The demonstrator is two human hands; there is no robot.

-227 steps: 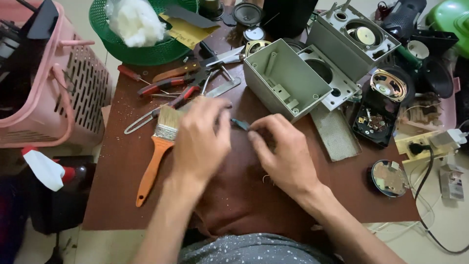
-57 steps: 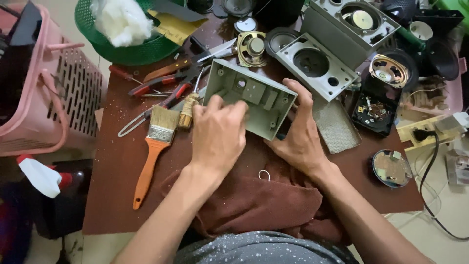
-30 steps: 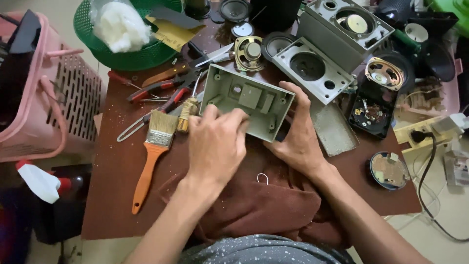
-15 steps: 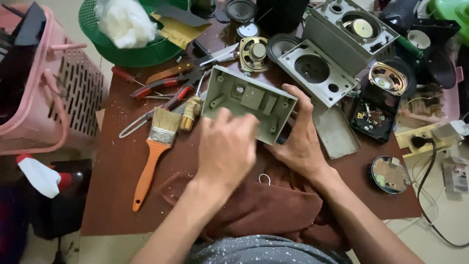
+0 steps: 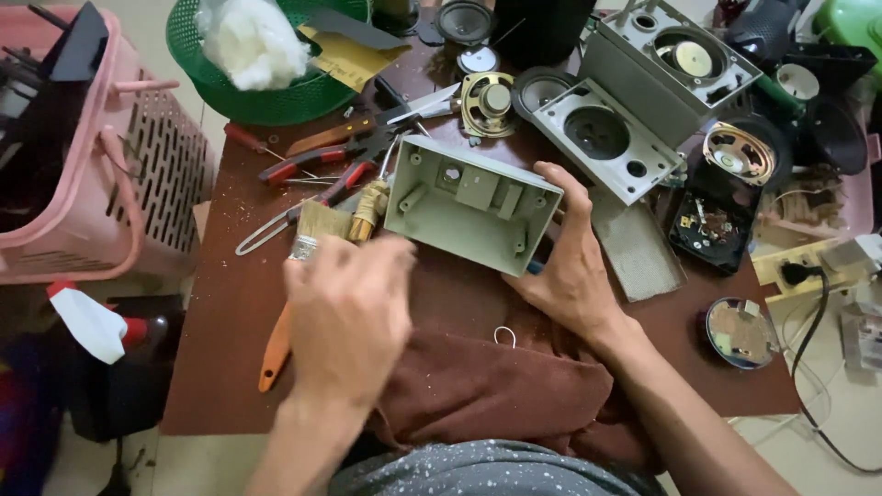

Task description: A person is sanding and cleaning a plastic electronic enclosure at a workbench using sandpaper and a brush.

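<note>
The grey-green rectangular plastic speaker shell lay on the brown table, open side up, long axis running left-right. The right hand clamped its right end; the blurred left hand hovered nearby, fingers loosely curled, empty.

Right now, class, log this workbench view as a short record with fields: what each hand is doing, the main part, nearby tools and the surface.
Right hand: right hand in a grip on the right end of the grey speaker housing, open side toward the camera
Left hand: left hand blurred, just left of the housing, holding nothing visible
Nearby tools: paintbrush, red-handled pliers
Surface: brown table, brown cloth at the near edge
</note>
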